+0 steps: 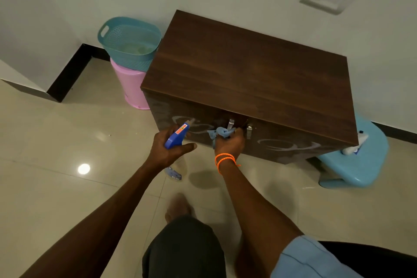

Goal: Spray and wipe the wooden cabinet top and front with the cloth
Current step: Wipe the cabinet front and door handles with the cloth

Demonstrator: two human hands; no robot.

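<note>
A dark wooden cabinet (248, 70) stands against the wall, its front carrying pale swirl patterns and two metal handles. My left hand (168, 150) grips a spray bottle (177, 136) with a blue head, nozzle aimed at the left part of the cabinet front. The clear bottle body hangs below my hand. My right hand (230, 143), with orange bands at the wrist, is closed on a bunched light-blue cloth (220, 133) pressed near the left metal handle (230, 124) on the front.
A teal basket (112, 29) sits on a pink bin (130, 88) left of the cabinet. A light-blue plastic stool (365, 160) with a white bottle on it stands at the right. My foot and knee are on the tiled floor below.
</note>
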